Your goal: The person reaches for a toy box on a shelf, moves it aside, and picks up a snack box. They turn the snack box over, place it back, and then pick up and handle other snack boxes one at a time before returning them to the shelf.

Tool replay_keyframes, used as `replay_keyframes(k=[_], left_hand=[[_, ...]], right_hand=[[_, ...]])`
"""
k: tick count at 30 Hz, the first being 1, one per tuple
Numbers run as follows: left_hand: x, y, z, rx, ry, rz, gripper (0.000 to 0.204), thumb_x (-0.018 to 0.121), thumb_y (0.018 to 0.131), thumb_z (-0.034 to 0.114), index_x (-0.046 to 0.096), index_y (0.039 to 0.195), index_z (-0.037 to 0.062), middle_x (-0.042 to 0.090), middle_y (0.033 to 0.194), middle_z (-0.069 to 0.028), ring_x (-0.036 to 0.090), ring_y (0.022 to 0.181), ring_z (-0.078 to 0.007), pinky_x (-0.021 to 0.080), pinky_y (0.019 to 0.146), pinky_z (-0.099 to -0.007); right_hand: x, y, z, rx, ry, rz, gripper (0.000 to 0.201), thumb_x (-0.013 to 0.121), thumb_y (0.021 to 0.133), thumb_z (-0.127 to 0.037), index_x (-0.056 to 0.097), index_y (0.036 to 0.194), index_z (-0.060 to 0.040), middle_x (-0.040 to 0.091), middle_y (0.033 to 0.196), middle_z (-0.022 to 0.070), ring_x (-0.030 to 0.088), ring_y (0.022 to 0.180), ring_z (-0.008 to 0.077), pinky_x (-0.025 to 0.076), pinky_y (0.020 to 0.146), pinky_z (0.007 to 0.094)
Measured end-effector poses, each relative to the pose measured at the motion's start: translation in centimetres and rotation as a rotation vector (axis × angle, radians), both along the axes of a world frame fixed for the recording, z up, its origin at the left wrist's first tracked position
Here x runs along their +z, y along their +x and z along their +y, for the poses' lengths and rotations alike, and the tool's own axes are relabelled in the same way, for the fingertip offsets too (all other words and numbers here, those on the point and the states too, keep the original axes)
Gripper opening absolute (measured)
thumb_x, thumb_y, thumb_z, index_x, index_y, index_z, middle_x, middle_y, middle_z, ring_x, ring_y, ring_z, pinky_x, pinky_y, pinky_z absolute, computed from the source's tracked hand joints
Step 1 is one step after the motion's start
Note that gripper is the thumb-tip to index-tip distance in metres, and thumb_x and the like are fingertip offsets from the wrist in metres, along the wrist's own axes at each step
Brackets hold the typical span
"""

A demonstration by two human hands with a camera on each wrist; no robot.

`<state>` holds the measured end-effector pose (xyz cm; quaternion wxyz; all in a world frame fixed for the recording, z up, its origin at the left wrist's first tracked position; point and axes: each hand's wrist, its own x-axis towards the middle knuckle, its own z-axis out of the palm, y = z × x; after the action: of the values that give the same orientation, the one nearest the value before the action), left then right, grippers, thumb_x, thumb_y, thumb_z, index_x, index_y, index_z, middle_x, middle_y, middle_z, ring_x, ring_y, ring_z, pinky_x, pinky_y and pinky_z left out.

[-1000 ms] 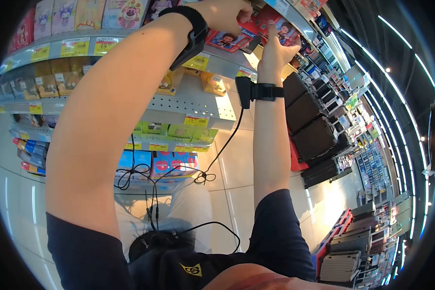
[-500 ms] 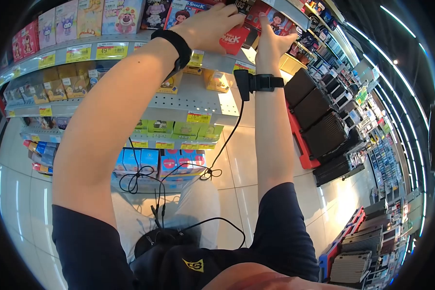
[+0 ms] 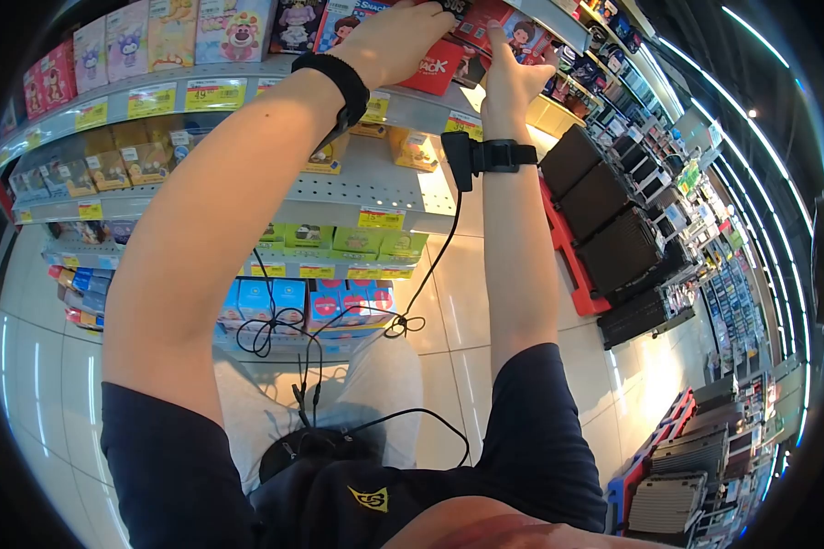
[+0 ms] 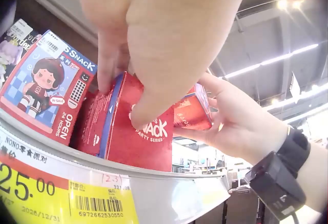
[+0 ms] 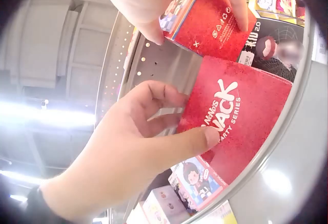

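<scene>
My left hand (image 3: 398, 44) grips a red SNACK box (image 3: 433, 70) at the shelf's edge. In the left wrist view, the thumb of my left hand (image 4: 154, 34) lies on the red box's (image 4: 134, 144) lettered face and its fingers reach over the far side. My right hand (image 5: 179, 1) holds a second red box (image 5: 218, 27) between thumb and fingers, close beside the first; the head view has this right hand (image 3: 515, 82) at the shelf's right end. A boxed figure set (image 4: 46, 93) stands upright left of the SNACK box.
Pastel character boxes (image 3: 169, 35) line the upper shelf to the left. Below are shelves of yellow boxes (image 3: 156, 165), green boxes (image 3: 357, 241) and blue boxes (image 3: 270, 297). Dark suitcases (image 3: 604, 206) stand on the right. A cable (image 3: 449, 242) hangs from the right wrist camera.
A box with a character picture was by my left hand a second ago; a plain red SNACK face shows there now. Since half a second ago, that box and hand have shifted slightly left.
</scene>
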<state>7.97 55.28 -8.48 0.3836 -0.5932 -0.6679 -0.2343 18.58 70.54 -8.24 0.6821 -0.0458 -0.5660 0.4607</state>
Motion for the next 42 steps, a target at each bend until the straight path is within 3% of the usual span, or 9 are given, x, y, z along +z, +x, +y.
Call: replay_keyframes(k=[10,13,15,16,27,30,36,39,42], left_hand=[[-1.1,-1.9,-0.6,0.051,0.138,0.077,0.057,0.080,0.074,-0.001,0.053,0.124,0.0081,0.062,0.126,-0.0131,0.059,0.121,-0.0320,0.052,0.098,-0.0462],[-0.7,-1.5,-1.3,0.128,0.269,0.267,0.040,0.078,0.086,0.026,0.065,0.119,0.0080,0.069,0.115,-0.0149,0.067,0.112,-0.0309,0.051,0.096,-0.0473],[-0.1,0.0,-2.0,0.319,0.240,0.134,0.059,0.086,0.070,0.027,0.062,0.117,0.0008,0.056,0.132,-0.0188,0.048,0.130,-0.0387,0.040,0.102,-0.0549],[0.0,0.4,-2.5,0.347,0.262,0.093,0.075,0.087,0.068,0.033,0.057,0.125,-0.0046,0.052,0.136,-0.0208,0.041,0.136,-0.0399,0.036,0.107,-0.0569],[-0.2,-2.0,-4.1,0.248,0.163,-0.182,0.069,0.070,0.086,0.052,0.057,0.135,0.0052,0.058,0.136,-0.0244,0.049,0.131,-0.0445,0.035,0.113,-0.0566],[0.2,-2.0,-2.7,0.062,0.415,-0.177,0.057,0.062,0.094,0.048,0.060,0.131,0.0042,0.061,0.132,-0.0283,0.055,0.124,-0.0463,0.036,0.110,-0.0576],[1.6,-2.8,-2.4,-0.004,0.235,-0.321,0.047,0.049,0.103,0.042,0.065,0.119,0.0014,0.070,0.108,-0.0307,0.065,0.110,-0.0460,0.038,0.107,-0.0575],[2.2,-2.4,-2.2,0.012,0.213,-0.359,0.048,0.049,0.102,0.044,0.070,0.106,0.0012,0.073,0.100,-0.0283,0.068,0.103,-0.0453,0.042,0.103,-0.0568],[2.6,-1.4,-3.7,-0.009,0.162,-0.393,0.056,0.049,0.100,0.049,0.076,0.093,0.0003,0.073,0.093,-0.0280,0.071,0.095,-0.0445,0.048,0.098,-0.0537]], right_hand=[[-0.7,-2.1,-2.0,0.002,0.144,0.027,0.101,0.093,0.075,-0.025,0.028,0.144,0.0080,0.053,0.128,0.0208,0.057,0.118,0.0269,0.046,0.104,0.0368],[-1.4,-3.1,-2.9,-0.247,0.333,0.007,0.092,0.088,0.082,-0.037,0.035,0.142,0.0078,0.058,0.128,0.0228,0.060,0.117,0.0287,0.047,0.103,0.0375],[-1.0,-3.2,-3.5,-0.286,0.422,-0.135,0.083,0.083,0.084,-0.029,0.042,0.145,0.0087,0.064,0.114,0.0230,0.065,0.103,0.0379,0.053,0.091,0.0407],[-1.3,-4.2,-3.2,-0.531,0.578,-0.129,0.086,0.085,0.082,-0.030,0.040,0.145,0.0093,0.059,0.125,0.0291,0.059,0.118,0.0407,0.047,0.102,0.0440],[-0.3,-4.0,-3.6,-0.485,0.558,-0.343,0.084,0.079,0.087,-0.033,0.037,0.146,0.0096,0.056,0.134,0.0329,0.056,0.124,0.0457,0.043,0.108,0.0475],[-0.2,-5.0,-2.0,-0.098,0.445,-0.271,0.084,0.071,0.095,-0.043,0.034,0.150,0.0085,0.054,0.137,0.0339,0.056,0.125,0.0466,0.043,0.109,0.0476],[1.1,-1.6,-5.2,-0.246,0.206,-0.572,0.091,0.058,0.099,-0.060,0.028,0.159,0.0021,0.059,0.137,0.0291,0.057,0.129,0.0426,0.042,0.109,0.0438],[0.8,-4.3,-0.7,-0.299,0.491,-0.314,0.088,0.059,0.099,-0.060,0.032,0.158,0.0002,0.063,0.132,0.0268,0.059,0.125,0.0407,0.043,0.107,0.0442],[1.0,-4.0,1.2,-0.139,0.422,-0.411,0.069,0.065,0.099,-0.047,0.042,0.146,-0.0013,0.060,0.129,0.0134,0.061,0.113,0.0244,0.047,0.098,0.0350]])
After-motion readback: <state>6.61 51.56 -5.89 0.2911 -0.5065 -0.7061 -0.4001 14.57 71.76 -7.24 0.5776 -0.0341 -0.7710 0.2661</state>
